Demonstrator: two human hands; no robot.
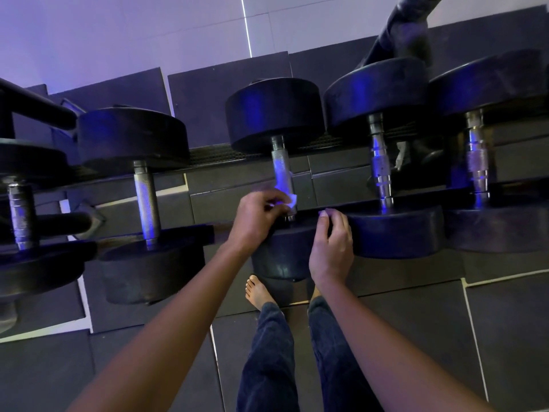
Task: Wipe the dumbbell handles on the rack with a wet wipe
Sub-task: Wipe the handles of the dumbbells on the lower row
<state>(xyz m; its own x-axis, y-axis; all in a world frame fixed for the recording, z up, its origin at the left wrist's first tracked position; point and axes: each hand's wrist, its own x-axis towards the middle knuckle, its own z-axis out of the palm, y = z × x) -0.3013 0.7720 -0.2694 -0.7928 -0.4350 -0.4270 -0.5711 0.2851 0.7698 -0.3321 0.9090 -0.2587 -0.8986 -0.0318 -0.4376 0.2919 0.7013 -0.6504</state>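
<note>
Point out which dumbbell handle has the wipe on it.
The middle dumbbell handle: the left hand presses the white wet wipe against its near end; the others are bare.

Dark tiled floor [386, 322], pale wall [118, 34], violet light.

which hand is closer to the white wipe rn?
Left. The left hand pinches the wipe against the near end of the middle dumbbell handle. The right hand is off to the right and lower, resting on that dumbbell's near weight.

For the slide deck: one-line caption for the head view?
Left hand wipes middle dumbbell's handle with wet wipe; right hand steadies its near head.
</note>
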